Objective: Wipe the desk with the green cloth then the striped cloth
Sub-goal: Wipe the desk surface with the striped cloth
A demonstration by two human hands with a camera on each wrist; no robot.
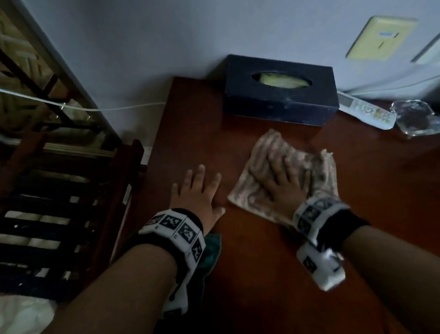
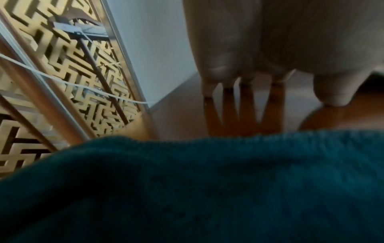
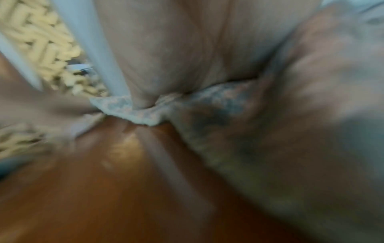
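Observation:
The striped cloth (image 1: pixel 287 172) lies spread on the brown wooden desk (image 1: pixel 373 194), just in front of the tissue box. My right hand (image 1: pixel 280 180) presses flat on it with fingers straight; the right wrist view is blurred and shows the cloth (image 3: pixel 207 105) bunched under the palm. My left hand (image 1: pixel 197 192) rests flat on the bare desk to the left of the cloth, fingers spread and holding nothing. The green cloth (image 1: pixel 212 251) lies under my left wrist near the desk's left edge and fills the lower part of the left wrist view (image 2: pixel 207 189).
A dark blue tissue box (image 1: pixel 279 93) stands at the back against the wall. A remote control (image 1: pixel 367 113) and a clear glass object (image 1: pixel 415 117) lie at the back right. The desk's left edge (image 1: pixel 155 156) drops beside a dark wooden slatted frame (image 1: pixel 46 220).

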